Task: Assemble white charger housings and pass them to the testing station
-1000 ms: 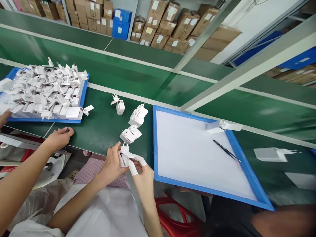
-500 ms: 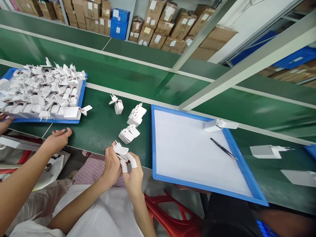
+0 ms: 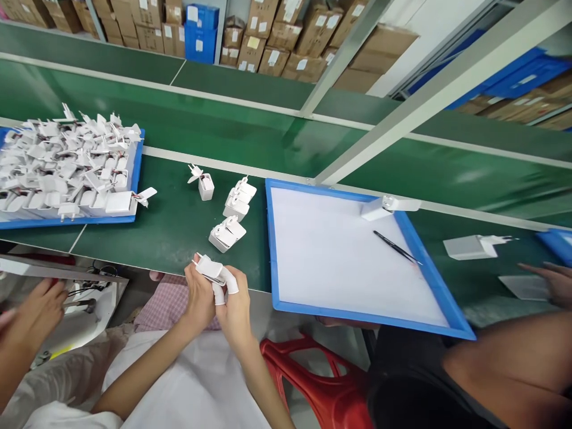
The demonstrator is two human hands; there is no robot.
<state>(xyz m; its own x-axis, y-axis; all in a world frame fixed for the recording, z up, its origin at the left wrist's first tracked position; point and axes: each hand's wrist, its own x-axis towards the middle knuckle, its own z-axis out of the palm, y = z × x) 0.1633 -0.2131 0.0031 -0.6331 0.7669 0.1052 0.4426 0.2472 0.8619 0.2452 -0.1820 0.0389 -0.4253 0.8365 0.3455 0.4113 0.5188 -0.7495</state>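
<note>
My left hand (image 3: 201, 295) and my right hand (image 3: 236, 304) both grip one white power adapter (image 3: 210, 268) at the bench's front edge. Its two prongs point up and left. White finger cots cover two fingers of my right hand, which press on the adapter's right side; my left fingers wrap its left side. Just beyond stand a white adapter with a loose-looking top (image 3: 227, 233) and a similar white group (image 3: 240, 198) behind it. Farther left, another adapter (image 3: 206, 186) has its plug part hanging off to one side.
A blue-rimmed white tray (image 3: 330, 256) on the right holds tweezers (image 3: 395, 246) and an adapter (image 3: 378, 208). At left, a blue tray (image 3: 138, 173) is heaped with adapters. Co-workers' hands (image 3: 42, 313) appear on both sides. A red stool (image 3: 313, 381) stands below.
The adapter's plug part now sits flatter against its body in my hands. The left co-worker's hands have moved down off the bench; a co-worker's hand has appeared at far right. The view has shifted slightly.
</note>
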